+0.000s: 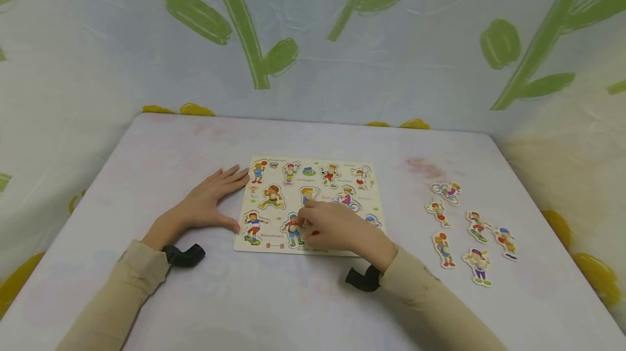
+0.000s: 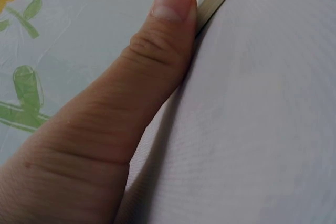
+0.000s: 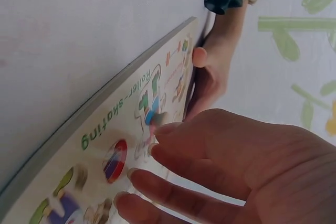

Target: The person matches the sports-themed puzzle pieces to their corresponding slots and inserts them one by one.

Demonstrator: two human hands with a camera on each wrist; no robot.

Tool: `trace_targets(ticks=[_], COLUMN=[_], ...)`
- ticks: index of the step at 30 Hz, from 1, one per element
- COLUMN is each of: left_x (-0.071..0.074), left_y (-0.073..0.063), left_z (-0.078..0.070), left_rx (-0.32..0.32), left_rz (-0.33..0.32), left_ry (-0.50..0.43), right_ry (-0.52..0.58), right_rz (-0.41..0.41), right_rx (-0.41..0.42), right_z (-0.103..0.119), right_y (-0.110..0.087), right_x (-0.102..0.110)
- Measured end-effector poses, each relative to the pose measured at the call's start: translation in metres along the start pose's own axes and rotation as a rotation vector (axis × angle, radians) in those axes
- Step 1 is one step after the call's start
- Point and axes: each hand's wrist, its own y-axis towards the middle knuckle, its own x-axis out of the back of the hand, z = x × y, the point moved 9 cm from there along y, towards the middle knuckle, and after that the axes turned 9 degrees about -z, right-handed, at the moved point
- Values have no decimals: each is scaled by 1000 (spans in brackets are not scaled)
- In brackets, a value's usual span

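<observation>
A wooden puzzle board (image 1: 313, 250) with knobbed sports figures lies on the table. At its left edge rests my left hand (image 1: 207, 201), fingers spread and thumb against the side; the left wrist view shows the thumb (image 2: 173, 3) on the board's edge. My right hand (image 1: 337, 226) is over the lower middle of the board, its fingertips right beside the roller-skating figure (image 1: 292, 231). In the right wrist view, the loosely bent fingers (image 3: 173, 187) are apart, and the figure's knob (image 3: 159, 119) shows just beyond the thumb.
Several loose figures lie right of the board, among them a cyclist (image 1: 446, 192), a basketball player (image 1: 443, 250) and a baseball player (image 1: 479, 267). A pale cloth covers the table (image 1: 274, 307). Behind it hangs a leaf-patterned curtain (image 1: 342, 79).
</observation>
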Motion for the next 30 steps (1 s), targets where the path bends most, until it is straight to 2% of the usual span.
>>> trace_targets(ticks=[7, 30], left_x=[-1, -2], left_y=[-1, -1], left_z=[0, 1], left_rx=[10, 19], left_rz=[2, 4], left_ry=[0, -1], right_ry=[48, 146], right_rz=[8, -111], right_rx=[-33, -170], right_z=[-16, -93], right_y=[-20, -75], right_x=[8, 50])
